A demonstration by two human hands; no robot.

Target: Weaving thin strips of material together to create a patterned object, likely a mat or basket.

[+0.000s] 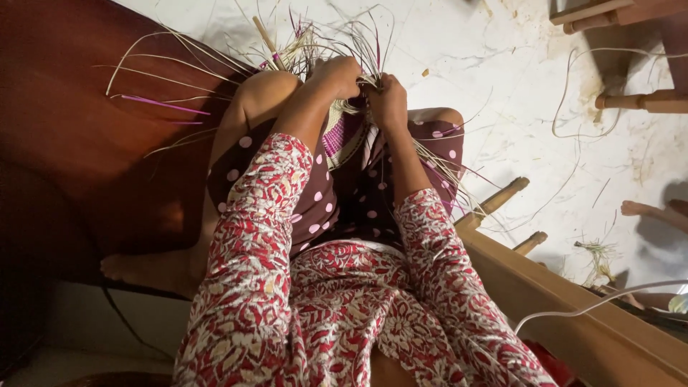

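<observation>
Posture: you sit with knees drawn up, and the woven piece [342,136] rests in your lap between the thighs, just below both hands; I judge this keeps the work braced against the legs so neither hand has to carry it.

Woven piece: cream and purple banding, finished part hanging down toward your lap, unwoven ends standing up at its top edge by the knees.

Loose strands [308,39]: pale straw-coloured and purple strips fan out above and to both sides of the hands, some trailing over the dark red-brown surface [79,107] at your left, some over the white floor [502,86] at your right. They splay freely, likely left long so each can be picked out in turn.

Left hand [337,75]: fingers curled tight, clenched on a bunch of strands at the top edge of the woven piece; knuckles face the camera, so which strands are pinched cannot be told.

Right hand [387,97]: likewise closed, gripping strands just beside the left hand; the two hands nearly touch, which I take as one pinning the weave while the other works a strip.

Clothing: red and white floral sleeves, dark dotted cloth over the lap.

Surroundings: wooden furniture legs [494,204] near your right knee; a white cable [595,304] at lower right; stray strand scraps on the floor.
</observation>
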